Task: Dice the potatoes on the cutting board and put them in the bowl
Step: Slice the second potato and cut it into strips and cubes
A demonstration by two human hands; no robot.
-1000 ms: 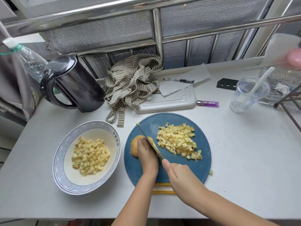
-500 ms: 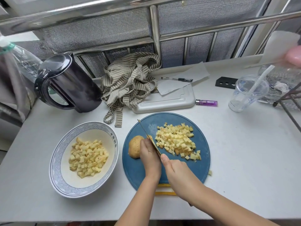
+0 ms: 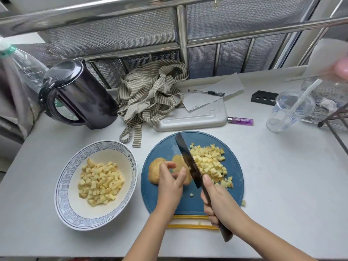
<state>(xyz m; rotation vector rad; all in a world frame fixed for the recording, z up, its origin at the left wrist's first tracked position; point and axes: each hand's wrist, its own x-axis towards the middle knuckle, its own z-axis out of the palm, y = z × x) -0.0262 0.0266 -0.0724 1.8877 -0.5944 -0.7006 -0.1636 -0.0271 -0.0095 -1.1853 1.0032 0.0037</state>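
A round blue cutting board (image 3: 169, 202) lies in front of me. On its left part sits an unpeeled potato piece (image 3: 154, 169) with a cut slice (image 3: 178, 162) leaning beside it. My left hand (image 3: 170, 182) holds the potato with curled fingers. My right hand (image 3: 219, 203) grips the dark handle of a knife (image 3: 188, 160); the blade is tilted, lying between the slice and a heap of diced potato (image 3: 211, 162) on the board's right part. A white bowl with a blue patterned rim (image 3: 64, 185) stands left of the board with diced potato (image 3: 100, 182) in it.
Behind the board lie a white tray (image 3: 192, 119), a striped cloth (image 3: 150, 95), paper with a pen (image 3: 207, 92) and a purple lighter (image 3: 240, 121). A black kettle (image 3: 79, 95) stands at back left, a plastic cup with a straw (image 3: 290, 112) at right. A loose dice (image 3: 243, 203) lies off the board.
The knife blade has come away from the potato and tilted to the right, showing its flat side. A slice now stands free next to the potato. My left hand's fingers have loosened.
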